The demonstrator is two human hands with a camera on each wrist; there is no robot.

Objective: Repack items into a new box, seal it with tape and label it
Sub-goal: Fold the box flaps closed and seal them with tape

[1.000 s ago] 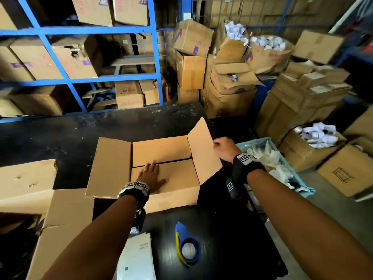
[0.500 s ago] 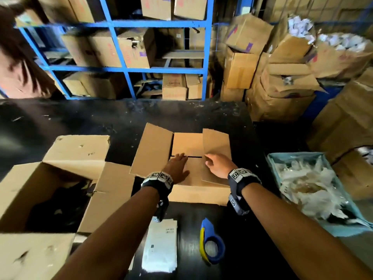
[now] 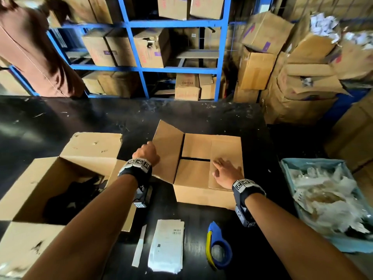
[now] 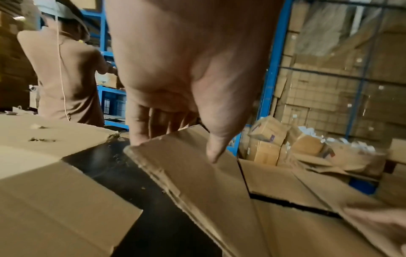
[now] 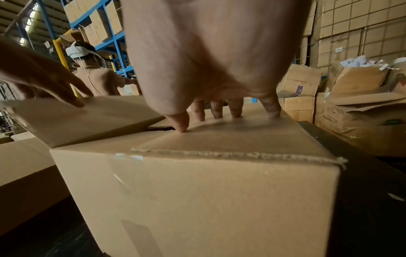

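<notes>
The new cardboard box (image 3: 201,195) stands mid-table, its two inner flaps down. My right hand (image 3: 226,172) lies flat on the right outer flap (image 3: 226,150) and presses it onto the top; in the right wrist view the straight fingers (image 5: 272,111) rest on that flap (image 5: 230,142). My left hand (image 3: 146,152) pinches the edge of the left outer flap (image 3: 167,152), which stands tilted up. The left wrist view has the thumb on the flap's (image 4: 197,182) inner face and the fingers (image 4: 136,132) behind it. The old open box (image 3: 40,178) at left holds dark items.
A blue and yellow tape dispenser (image 3: 219,247), white label sheets (image 3: 167,245) and a paper strip (image 3: 139,245) lie near the table's front edge. A blue bin (image 3: 286,164) of plastic bags stands at right. Another person (image 3: 30,47) works at far left. Shelves and stacked boxes stand behind.
The right outer flap went from upright to folded flat under my right hand. My left hand left the inner flap, took the left outer flap's edge and raised it.
</notes>
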